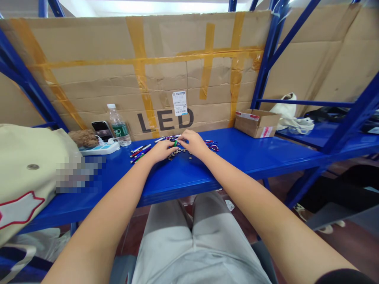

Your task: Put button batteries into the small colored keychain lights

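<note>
Over the blue tabletop (237, 152), my left hand (162, 151) and my right hand (194, 142) meet with fingers closed round a small green tube (175, 143). Its ends are mostly covered by the fingers. Just below the fingertips lie several small round metal discs (173, 154), like button cells. Slim pen-like tubes (139, 153) in blue, red and silver are stacked beside my left hand. More small shiny tubes (212, 146) in red, blue and purple lie behind and to the right of my right hand, which partly hides them.
A water bottle (119, 128), a phone (102, 131) and a white power strip (100, 148) stand at the back left. A cream bag (32, 173) fills the left end. An open cardboard box (257, 123) sits back right, against a tall cardboard panel (112, 79).
</note>
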Available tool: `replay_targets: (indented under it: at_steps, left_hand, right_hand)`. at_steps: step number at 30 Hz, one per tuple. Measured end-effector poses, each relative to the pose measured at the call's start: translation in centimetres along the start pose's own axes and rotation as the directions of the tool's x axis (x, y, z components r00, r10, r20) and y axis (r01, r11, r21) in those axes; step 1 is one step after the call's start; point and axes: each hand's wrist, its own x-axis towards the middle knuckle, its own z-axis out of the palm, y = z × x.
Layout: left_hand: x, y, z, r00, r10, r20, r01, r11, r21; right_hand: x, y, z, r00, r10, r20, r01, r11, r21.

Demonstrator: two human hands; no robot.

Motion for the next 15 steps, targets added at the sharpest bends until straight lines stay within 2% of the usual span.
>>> replay_targets:
  at_steps: [15]
  left_hand:
    - [-0.01, -0.25, 0.19, 1.0, 0.002, -0.028, -0.002, 1.0, 0.005]
  right_hand:
    - [-0.43, -0.88, -0.97, 0.992, -0.018, 0.125, 0.035, 0.99, -0.136]
